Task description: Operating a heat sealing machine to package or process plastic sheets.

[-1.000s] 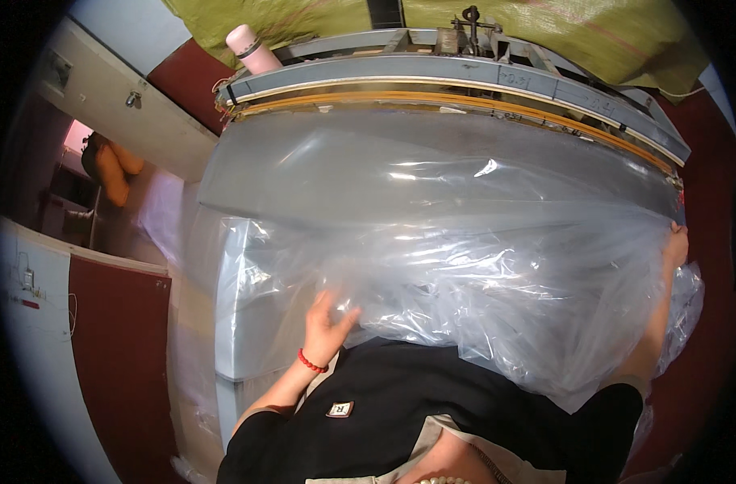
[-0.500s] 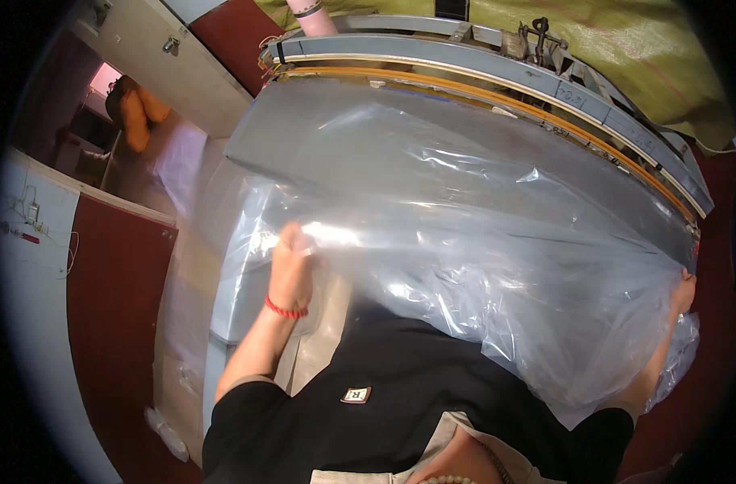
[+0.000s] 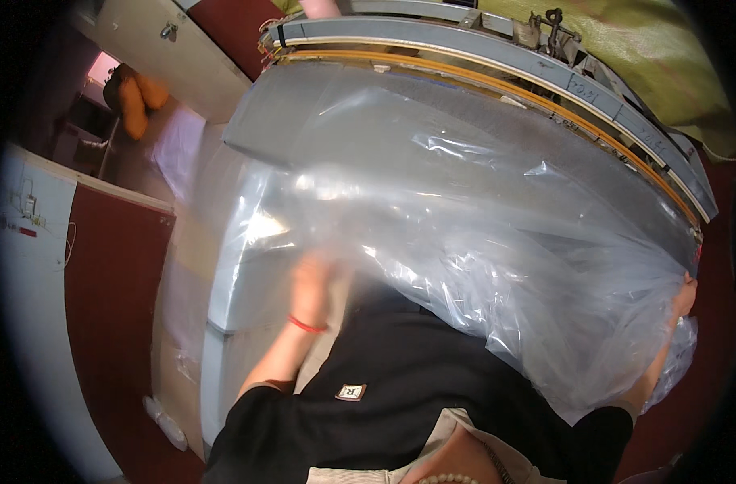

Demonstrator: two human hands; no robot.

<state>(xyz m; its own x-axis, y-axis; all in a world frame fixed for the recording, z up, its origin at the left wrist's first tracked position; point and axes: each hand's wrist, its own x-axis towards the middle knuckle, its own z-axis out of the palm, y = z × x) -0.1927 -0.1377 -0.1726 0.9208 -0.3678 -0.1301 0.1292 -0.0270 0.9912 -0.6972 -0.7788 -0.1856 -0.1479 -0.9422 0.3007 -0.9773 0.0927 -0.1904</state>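
A large clear plastic sheet (image 3: 481, 242) spreads over the grey work surface (image 3: 303, 97) in front of me, wrinkled and shiny, and bunches toward my body on the right. My right hand (image 3: 685, 295) is closed on the sheet's gathered edge at the far right. Near the sheet's left part, close to my body, is my left hand (image 3: 312, 282), with a red bracelet on its wrist. Motion smears its fingers, so whether they grip the plastic cannot be made out.
Along the far side of the surface runs a grey metal bar (image 3: 432, 36) with an orange strip (image 3: 464, 71) below it. A metal clamp (image 3: 555, 32) stands behind the bar. A door (image 3: 166, 56) is at upper left; orange-clothed legs (image 3: 134, 105) show beyond it.
My left hand has moved toward my body and slightly right. The sheet's left part has shifted with a blur. My right hand stays at the right edge, still gripping the plastic.
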